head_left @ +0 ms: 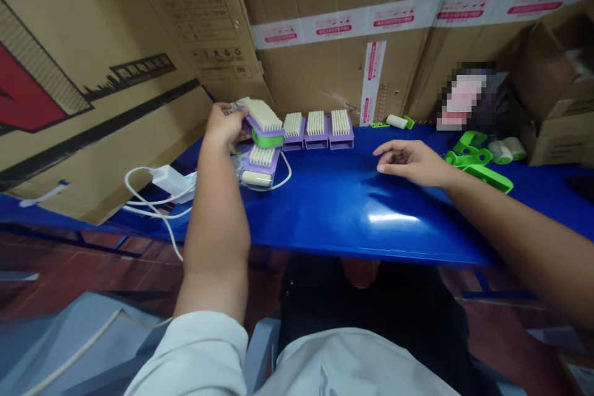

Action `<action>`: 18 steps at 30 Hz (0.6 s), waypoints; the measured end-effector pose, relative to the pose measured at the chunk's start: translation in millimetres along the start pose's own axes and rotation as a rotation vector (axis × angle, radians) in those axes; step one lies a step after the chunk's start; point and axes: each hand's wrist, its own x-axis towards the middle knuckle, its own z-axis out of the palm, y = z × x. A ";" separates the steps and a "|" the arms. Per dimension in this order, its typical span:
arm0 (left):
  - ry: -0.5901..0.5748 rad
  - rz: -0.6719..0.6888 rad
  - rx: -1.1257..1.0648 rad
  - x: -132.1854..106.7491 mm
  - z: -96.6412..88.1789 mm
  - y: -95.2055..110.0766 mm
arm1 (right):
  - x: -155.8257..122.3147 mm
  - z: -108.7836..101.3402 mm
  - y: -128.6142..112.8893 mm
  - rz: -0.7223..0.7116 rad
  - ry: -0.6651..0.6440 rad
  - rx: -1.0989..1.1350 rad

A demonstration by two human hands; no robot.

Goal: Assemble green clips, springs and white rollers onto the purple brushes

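My left hand [226,125] reaches to the left side of the blue table, its fingers closed on a purple-and-green bristle brush [262,116] with cream bristles facing up. Directly below that brush lies a second purple brush [263,158], partly covered, with a cream roller [257,179] at its near end. Over the table to the right, my right hand [403,159] holds nothing, its fingers loosely stretched and apart. Loose green plastic parts [487,177] lie just beyond its wrist.
Three purple brushes [316,130] stand in a row along the back of the blue table [325,216]. A white charger with cable [171,180] lies left. Another cream roller [396,122] is at the back, and cream-and-green pieces [508,150] lie near a cardboard box [557,99].
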 end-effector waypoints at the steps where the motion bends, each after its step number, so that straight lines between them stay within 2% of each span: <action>1: -0.006 -0.012 -0.005 -4.3 2.5 3.3 | 0.0 -0.2 1.5 -0.012 -0.019 -0.030; 6: -0.061 -0.008 -0.032 -19.6 6.6 18.0 | 3.6 -4.5 12.9 -0.110 -0.045 -0.262; 9: -0.089 -0.008 -0.047 -23.8 5.5 21.9 | 17.8 3.9 9.6 -0.215 0.002 -0.577; 10: -0.092 -0.007 -0.050 -24.1 5.6 22.3 | 25.6 10.2 5.8 -0.233 -0.020 -0.708; 11: -0.093 -0.002 -0.049 -23.5 6.0 22.4 | 34.5 18.1 1.0 -0.225 -0.041 -0.824; 14: -0.054 0.030 -0.013 -16.8 9.6 19.8 | 63.7 46.7 -15.4 -0.083 -0.120 -1.066; 16: 0.001 0.070 0.023 -8.5 13.8 15.5 | 79.3 64.1 -24.1 -0.016 -0.165 -1.148; 18: 0.040 0.125 0.058 1.0 18.9 9.6 | 87.2 75.3 -28.8 -0.007 -0.154 -1.178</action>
